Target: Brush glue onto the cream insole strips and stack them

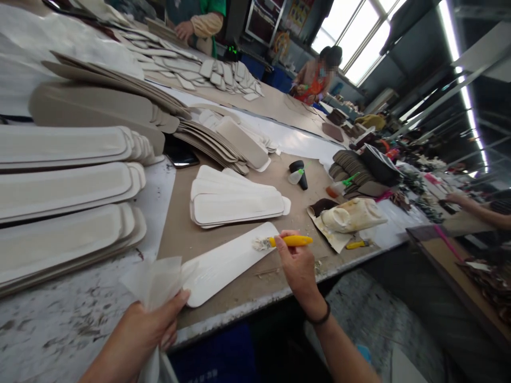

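Flat on the table lies a long white panel [227, 263] with rounded ends and a wet-looking streak on it. My right hand [297, 268] grips a brush with a yellow handle [293, 241]; its white-coated bristles touch the panel near the far end. At the near left end, my left hand [159, 322] is closed around a bunched, translucent white sheet [154, 284], with the thumb tip at the panel's edge. Just behind the panel rests a fanned stack of similar white panels [239, 205].
Stacks of pale panels [59, 186] fill the left side. To the right stand a glue-crusted container [351, 215], a yellow-handled tool [358, 244], a small squeeze bottle [296, 176] and dark stacked pieces [351, 170]. Co-workers [315, 77] work farther back. The table edge [295, 292] runs close in front.
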Demonstrator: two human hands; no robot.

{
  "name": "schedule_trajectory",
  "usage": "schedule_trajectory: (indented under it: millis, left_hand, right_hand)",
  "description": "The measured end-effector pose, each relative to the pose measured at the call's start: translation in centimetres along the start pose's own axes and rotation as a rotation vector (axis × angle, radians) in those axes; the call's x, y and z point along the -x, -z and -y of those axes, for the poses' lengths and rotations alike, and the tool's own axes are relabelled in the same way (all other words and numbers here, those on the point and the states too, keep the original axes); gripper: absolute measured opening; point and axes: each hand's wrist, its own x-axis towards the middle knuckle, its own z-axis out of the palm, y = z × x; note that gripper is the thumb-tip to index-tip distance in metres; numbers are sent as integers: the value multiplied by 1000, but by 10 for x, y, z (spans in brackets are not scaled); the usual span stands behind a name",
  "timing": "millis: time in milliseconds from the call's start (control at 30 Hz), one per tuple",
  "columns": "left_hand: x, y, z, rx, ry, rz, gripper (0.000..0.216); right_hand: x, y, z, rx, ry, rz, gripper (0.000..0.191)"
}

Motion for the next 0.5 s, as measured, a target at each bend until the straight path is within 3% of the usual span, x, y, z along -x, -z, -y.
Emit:
schedule_trajectory:
  millis: [267, 500]
  left_hand:
    - [-2, -1, 0, 10, -9, -14, 50]
    - [-1, 1, -4, -29, -30, -18, 61]
  right_hand:
    - [-16, 23, -9, 208, 225, -93, 12]
    - [1, 7, 4, 184, 326, 50, 8]
